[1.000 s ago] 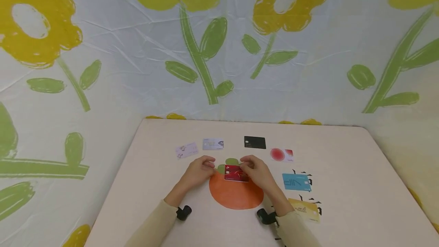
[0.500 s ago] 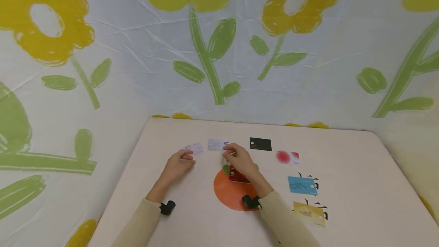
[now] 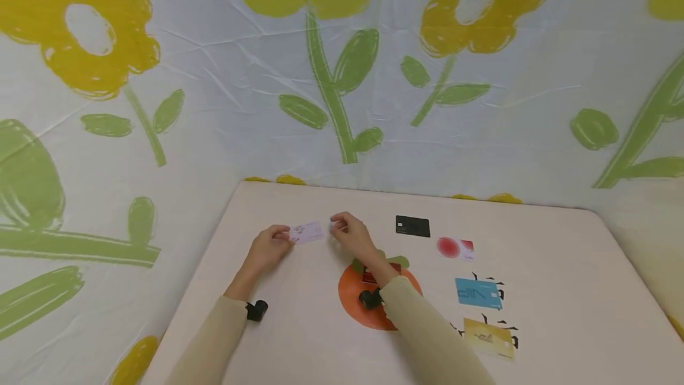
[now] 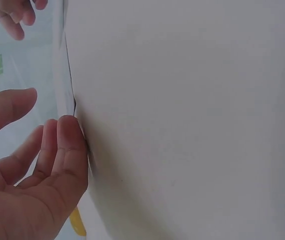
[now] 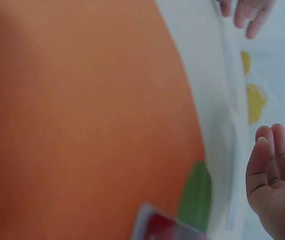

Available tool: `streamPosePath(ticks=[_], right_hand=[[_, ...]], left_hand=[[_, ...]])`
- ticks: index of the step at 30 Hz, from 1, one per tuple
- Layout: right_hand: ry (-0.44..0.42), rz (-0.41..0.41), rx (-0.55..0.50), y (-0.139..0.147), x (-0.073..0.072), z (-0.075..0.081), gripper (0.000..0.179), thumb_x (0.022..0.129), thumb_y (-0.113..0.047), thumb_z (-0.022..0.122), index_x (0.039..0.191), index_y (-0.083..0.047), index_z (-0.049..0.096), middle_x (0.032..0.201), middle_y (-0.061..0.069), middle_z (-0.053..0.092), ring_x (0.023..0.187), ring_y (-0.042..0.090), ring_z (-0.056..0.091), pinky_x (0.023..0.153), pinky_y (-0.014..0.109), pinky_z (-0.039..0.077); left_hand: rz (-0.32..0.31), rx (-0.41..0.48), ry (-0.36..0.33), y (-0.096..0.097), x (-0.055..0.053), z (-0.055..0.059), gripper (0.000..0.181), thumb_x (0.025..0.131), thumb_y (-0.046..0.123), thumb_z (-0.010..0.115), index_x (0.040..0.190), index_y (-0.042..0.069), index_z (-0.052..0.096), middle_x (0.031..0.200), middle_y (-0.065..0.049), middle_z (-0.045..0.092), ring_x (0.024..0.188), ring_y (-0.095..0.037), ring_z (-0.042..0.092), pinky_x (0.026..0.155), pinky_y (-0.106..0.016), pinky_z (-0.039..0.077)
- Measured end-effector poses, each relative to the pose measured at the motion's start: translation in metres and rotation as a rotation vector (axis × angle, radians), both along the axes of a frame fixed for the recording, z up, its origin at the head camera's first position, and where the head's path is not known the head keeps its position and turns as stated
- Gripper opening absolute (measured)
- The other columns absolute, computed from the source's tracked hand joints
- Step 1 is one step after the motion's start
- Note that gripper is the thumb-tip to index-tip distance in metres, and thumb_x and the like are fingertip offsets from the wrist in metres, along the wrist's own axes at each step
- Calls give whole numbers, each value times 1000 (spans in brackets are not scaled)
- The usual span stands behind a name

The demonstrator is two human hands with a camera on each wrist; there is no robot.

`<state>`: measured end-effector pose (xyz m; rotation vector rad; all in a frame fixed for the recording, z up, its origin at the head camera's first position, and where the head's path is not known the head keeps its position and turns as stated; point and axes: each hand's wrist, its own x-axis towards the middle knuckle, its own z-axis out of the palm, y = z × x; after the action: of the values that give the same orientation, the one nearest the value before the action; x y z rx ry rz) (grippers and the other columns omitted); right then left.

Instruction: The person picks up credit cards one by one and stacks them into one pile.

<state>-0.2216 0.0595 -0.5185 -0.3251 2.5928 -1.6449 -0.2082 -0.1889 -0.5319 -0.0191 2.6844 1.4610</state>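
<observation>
A pale lilac card (image 3: 307, 233) lies toward the table's back left. My left hand (image 3: 265, 249) reaches to its left end, fingertips overlapping that edge. In the left wrist view the thumb stands apart from the loosely bent fingers (image 4: 70, 135). My right hand (image 3: 352, 236) is just right of the lilac card, over the spot where a silver card lay; that card is almost wholly hidden by the hand. The right wrist view shows its fingers (image 5: 258, 162) relaxed, thumb apart. Partly behind my right wrist lies a red card (image 3: 396, 267) on a printed orange fruit (image 3: 350, 296).
Right of the hands lie a black card (image 3: 412, 226), a white card with a red circle (image 3: 447, 248), a blue card (image 3: 478, 293) and a gold card (image 3: 488, 338). Black characters are printed near the last two. A flowered cloth (image 3: 224, 117) hangs behind the table (image 3: 561, 266).
Both hands have left the red card, which stays on the printed orange. The left hand has moved left to the lilac card, the right back and left to the silver card. The view has shifted left.
</observation>
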Motion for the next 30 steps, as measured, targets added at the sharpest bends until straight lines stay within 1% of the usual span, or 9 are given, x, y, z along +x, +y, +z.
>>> streamPosePath(ticks=[3,6,10,14,17,23,27,30], right_hand=[[-22,12,-9,-7,-5,-4,29,96,-5,64,124,0,61,100,12,66,97,33,65,83,43,53],[-49,26,0,-15,-11,-8,34,95,-6,65,129,-1,59,100,11,65,98,30,64,84,41,52],[-64,23,67,-23,-19,-15,44,93,-8,67,135,-4,55,93,6,61,86,22,58,78,35,48],[-70,-4,156,-32,-22,-21,50,92,-8,68,140,-8,53,87,4,57,76,18,51,73,32,42],[-60,-16,195,-36,-22,-21,52,91,-5,68,141,-7,53,85,4,55,76,19,48,71,32,40],[18,-12,283,-42,-20,-19,53,85,0,67,137,0,56,83,7,53,81,24,47,72,36,40],[59,-12,323,-44,-19,-21,47,84,1,66,131,2,61,85,9,53,85,25,47,75,38,42],[64,-17,320,-45,-18,-21,42,85,1,66,127,2,63,86,10,53,86,26,47,75,39,42]], left_hand=[[-2,-1,-24,-2,-7,-4,41,87,14,71,127,4,65,113,-12,69,105,-28,64,93,-46,47],[-30,-20,-53,-3,-12,-7,46,87,14,73,130,3,62,116,-15,66,105,-30,65,92,-47,48],[-64,-66,-76,-3,-17,-9,52,86,15,74,133,3,58,116,-16,65,104,-30,65,90,-47,48],[-64,-110,-86,-3,-19,-8,53,85,17,75,134,4,57,113,-15,65,102,-29,63,88,-46,48],[-58,-146,-92,-2,-20,-8,53,86,18,75,134,5,56,111,-14,65,100,-28,61,86,-45,48],[-57,-185,-73,0,-21,-10,53,86,14,75,134,4,56,106,-14,65,95,-29,61,84,-45,48],[-62,-197,-65,1,-23,-12,53,85,13,76,134,3,56,106,-14,65,94,-29,60,83,-44,48],[-62,-206,-61,2,-23,-11,53,85,12,76,133,3,56,105,-14,64,94,-28,60,82,-44,48]])
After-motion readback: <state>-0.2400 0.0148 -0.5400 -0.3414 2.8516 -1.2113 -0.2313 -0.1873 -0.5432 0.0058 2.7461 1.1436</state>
